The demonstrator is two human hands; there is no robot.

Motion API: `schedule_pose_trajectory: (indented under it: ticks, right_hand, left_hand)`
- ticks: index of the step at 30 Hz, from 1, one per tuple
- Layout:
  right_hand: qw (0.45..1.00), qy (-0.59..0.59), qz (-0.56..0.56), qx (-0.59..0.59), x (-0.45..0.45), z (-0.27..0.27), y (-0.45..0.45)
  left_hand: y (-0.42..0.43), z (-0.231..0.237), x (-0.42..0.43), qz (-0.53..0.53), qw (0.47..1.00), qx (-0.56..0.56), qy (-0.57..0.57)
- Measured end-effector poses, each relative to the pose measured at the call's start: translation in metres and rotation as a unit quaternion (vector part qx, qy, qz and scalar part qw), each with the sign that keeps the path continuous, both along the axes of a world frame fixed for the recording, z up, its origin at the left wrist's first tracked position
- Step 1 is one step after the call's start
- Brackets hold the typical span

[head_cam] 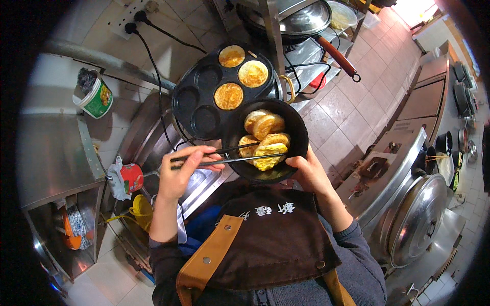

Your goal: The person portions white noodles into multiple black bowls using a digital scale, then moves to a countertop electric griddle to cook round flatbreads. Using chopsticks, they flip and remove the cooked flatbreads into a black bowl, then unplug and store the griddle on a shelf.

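Note:
My left hand (pixel 187 168) holds a pair of dark chopsticks (pixel 229 159), whose tips are at a folded yellow egg piece (pixel 270 156) inside a black bowl (pixel 299 126). Several browned round egg cakes (pixel 268 126) lie in the bowl with it. The rim of the bowl is gripped by my right hand (pixel 310 168), thumb on top. Just beyond the bowl is a black multi-well pan (pixel 191 76); its wells hold three round browned egg cakes (pixel 229 96), and other wells are bare.
A lidded wok (pixel 306 23) with a wooden handle (pixel 337 57) juts out at the upper right. Black power cords (pixel 153 65) run down near the pan. To the left hangs a white and green bucket (pixel 95 97). A stove with a large metal lid (pixel 417 222) stands on the right.

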State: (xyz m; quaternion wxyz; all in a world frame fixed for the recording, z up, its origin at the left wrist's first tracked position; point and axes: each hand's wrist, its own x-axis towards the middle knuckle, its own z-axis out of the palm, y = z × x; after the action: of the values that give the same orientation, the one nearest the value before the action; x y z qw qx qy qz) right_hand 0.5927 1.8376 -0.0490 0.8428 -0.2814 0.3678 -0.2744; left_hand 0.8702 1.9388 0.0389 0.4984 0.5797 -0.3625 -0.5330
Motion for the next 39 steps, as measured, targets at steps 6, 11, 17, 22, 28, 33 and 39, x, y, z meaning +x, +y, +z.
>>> schedule_pose_trajectory:
  ticks: [6, 11, 17, 22, 28, 33, 39]
  right_hand:
    - [0.997, 0.054, 0.048, 0.001, 0.0, -0.005, -0.001]
    - [0.994, -0.027, 0.002, 0.103, 0.001, -0.012, 0.002]
    - [0.991, -0.047, -0.043, 0.115, -0.002, -0.021, 0.005]
    - [0.995, -0.03, -0.066, 0.062, -0.005, -0.037, 0.006]
    - [0.993, -0.067, -0.071, 0.064, -0.016, -0.043, 0.006]
    - [0.994, -0.027, -0.071, 0.078, -0.027, -0.045, 0.006]
    - [0.993, -0.029, -0.084, 0.079, -0.028, -0.041, 0.006]
  left_hand:
    - [0.015, 0.024, -0.058, -0.117, 0.91, -0.187, -0.351]
    - [0.012, 0.019, -0.073, -0.127, 0.892, -0.214, -0.377]
    - [0.017, 0.035, -0.061, -0.114, 0.948, -0.129, -0.266]
    - [0.018, 0.041, -0.04, -0.072, 0.976, -0.095, -0.18]
    - [0.028, 0.032, 0.018, 0.222, 0.954, -0.165, -0.116]
    - [0.01, 0.006, 0.02, 0.237, 0.924, -0.119, -0.276]
    - [-0.009, 0.002, 0.005, 0.156, 0.905, -0.134, -0.373]
